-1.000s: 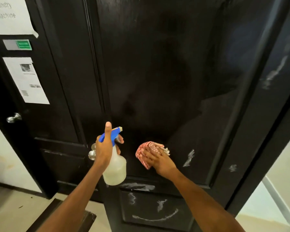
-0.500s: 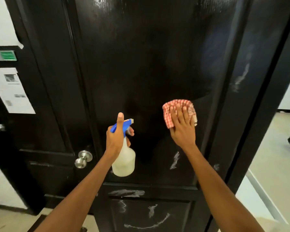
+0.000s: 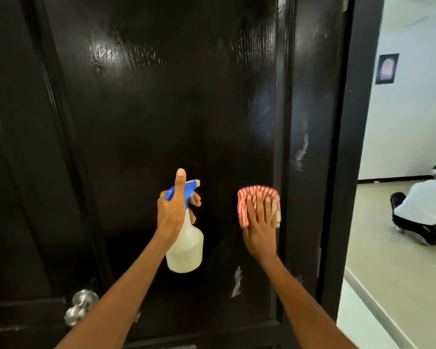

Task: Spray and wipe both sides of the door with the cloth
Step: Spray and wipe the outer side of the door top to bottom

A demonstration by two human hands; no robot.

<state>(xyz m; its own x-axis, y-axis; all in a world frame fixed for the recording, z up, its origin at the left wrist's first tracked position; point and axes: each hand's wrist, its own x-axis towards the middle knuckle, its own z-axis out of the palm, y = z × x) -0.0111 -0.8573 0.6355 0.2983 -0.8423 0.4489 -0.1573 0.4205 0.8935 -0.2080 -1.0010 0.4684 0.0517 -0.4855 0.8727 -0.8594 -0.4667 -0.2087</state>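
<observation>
A glossy black door (image 3: 161, 109) fills most of the view, with wet sheen near its top and white smears low down. My left hand (image 3: 173, 210) grips the neck of a translucent spray bottle (image 3: 186, 245) with a blue trigger head, thumb pointing up, nozzle facing the door. To its right, my right hand (image 3: 261, 222) presses a red-and-white checked cloth (image 3: 249, 197) flat against the panel with straight fingers, close to the panel's right moulding.
A silver door knob (image 3: 79, 307) sits at the lower left. The black door frame (image 3: 347, 147) stands on the right. Beyond it, a person in a white shirt (image 3: 423, 207) crouches on the beige floor. A dark picture (image 3: 386, 68) hangs on the white wall.
My right hand slid the cloth up from low on the panel and then right toward the moulding. The view swung right; the papers on the left left the frame.
</observation>
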